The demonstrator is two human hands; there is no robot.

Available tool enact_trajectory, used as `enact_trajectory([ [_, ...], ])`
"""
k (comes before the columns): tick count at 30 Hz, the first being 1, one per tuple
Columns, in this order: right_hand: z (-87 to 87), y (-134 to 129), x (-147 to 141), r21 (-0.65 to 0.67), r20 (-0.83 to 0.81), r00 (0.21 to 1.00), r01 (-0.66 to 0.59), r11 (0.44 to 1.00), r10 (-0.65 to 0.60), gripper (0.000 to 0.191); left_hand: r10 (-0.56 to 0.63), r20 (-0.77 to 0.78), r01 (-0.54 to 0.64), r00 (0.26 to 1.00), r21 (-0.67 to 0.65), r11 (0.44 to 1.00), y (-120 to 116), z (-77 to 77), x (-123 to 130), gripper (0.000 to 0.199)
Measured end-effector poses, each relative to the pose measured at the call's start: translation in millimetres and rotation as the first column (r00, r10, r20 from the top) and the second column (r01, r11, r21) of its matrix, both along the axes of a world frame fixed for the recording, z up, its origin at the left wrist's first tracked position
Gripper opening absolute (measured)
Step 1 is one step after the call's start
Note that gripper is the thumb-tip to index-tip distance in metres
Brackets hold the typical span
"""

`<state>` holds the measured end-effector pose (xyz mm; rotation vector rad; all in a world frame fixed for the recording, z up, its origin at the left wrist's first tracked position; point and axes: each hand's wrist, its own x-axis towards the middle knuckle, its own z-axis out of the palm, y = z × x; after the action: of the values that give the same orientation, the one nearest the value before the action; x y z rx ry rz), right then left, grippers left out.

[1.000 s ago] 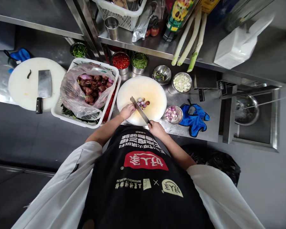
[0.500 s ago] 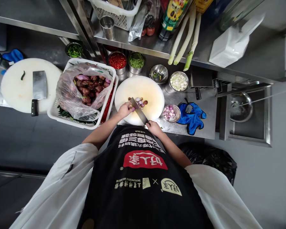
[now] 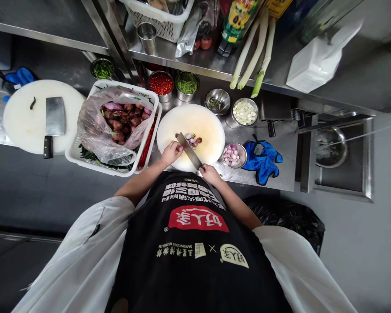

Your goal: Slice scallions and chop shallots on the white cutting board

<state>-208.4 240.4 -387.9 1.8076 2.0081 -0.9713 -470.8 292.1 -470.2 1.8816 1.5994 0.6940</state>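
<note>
My right hand (image 3: 210, 174) is wrapped round the handle of a knife (image 3: 189, 151), its blade slanting up and left across a round white cutting board (image 3: 208, 119). Left of the blade, my left hand (image 3: 170, 153) pinches a purple shallot (image 3: 180, 148) between its fingertips, at the board's near left edge. Just beyond the blade lie several shallot pieces (image 3: 193, 141) on the board. To the right of the board stands a metal bowl of peeled shallots (image 3: 233, 155).
A white basket (image 3: 72, 150) at the left holds a plastic bag of unpeeled shallots (image 3: 119, 121). Farther left, a cleaver (image 3: 55, 116) rests on a second board (image 3: 19, 124). Blue gloves (image 3: 263, 161) lie at right. Behind stand bowls of red chillies (image 3: 160, 83) and chopped white vegetable (image 3: 245, 111).
My left hand has turned slightly, and the shallot in its fingers has shifted a little. The knife and my right hand stay nearly where they were.
</note>
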Motion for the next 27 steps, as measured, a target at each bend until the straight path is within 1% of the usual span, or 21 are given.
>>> enact_trajectory([
  [2,-1.6,2,2,0.002,-0.012,1.0,0.01,1.0,-0.01,0.029,0.0,0.017,-0.001,1.0,0.05,0.999,-3,-3.5,-2,0.009],
  [5,-2.2,7,4,0.016,-0.025,1.0,0.018,1.0,-0.017,0.028,-0.019,-0.023,0.02,1.0,0.061,0.998,-3,-7.0,-3,0.014],
  [8,-1.4,10,4,0.033,-0.017,1.0,0.0,0.999,0.001,0.028,-0.058,-0.079,0.06,0.995,0.023,0.998,-1,-6.6,-8,0.019],
  [11,-0.3,12,1,0.041,0.004,1.0,-0.015,0.999,0.015,0.03,-0.12,-0.08,0.116,0.99,-0.042,0.992,-2,-5.3,-17,0.022],
  [13,0.8,12,-1,0.035,0.016,1.0,-0.016,0.999,0.016,0.03,-0.09,-0.035,0.089,0.995,-0.044,0.995,-5,-6.1,-21,0.023],
  [16,4.6,11,-4,0.016,0.018,1.0,-0.002,1.0,0.002,0.03,0.03,0.043,-0.031,0.999,0.01,0.999,-9,-10.5,-16,0.021],
  [17,6.7,10,-5,0.01,0.014,1.0,0.003,1.0,-0.003,0.03,0.058,0.051,-0.06,0.997,0.025,0.998,-10,-12.3,-12,0.02],
  [19,12.5,9,-6,0.004,0.009,1.0,0.004,1.0,-0.004,0.03,0.073,0.025,-0.074,0.997,0.041,0.996,-11,-15.7,-6,0.021],
  [21,19.3,7,-8,0.022,0.021,1.0,-0.003,1.0,0.002,0.031,0.032,-0.038,-0.03,0.999,0.043,0.999,-12,-17.8,-3,0.022],
  [24,28.5,2,-11,0.061,0.052,0.999,-0.017,0.998,0.014,0.033,-0.053,-0.12,0.058,0.991,0.044,0.997,-14,-18.3,-7,0.02],
  [27,34.5,-3,-16,0.057,0.054,0.998,-0.049,0.997,0.046,0.033,-0.083,-0.158,0.09,0.984,0.036,0.995,-16,-17.0,-15,0.022],
])
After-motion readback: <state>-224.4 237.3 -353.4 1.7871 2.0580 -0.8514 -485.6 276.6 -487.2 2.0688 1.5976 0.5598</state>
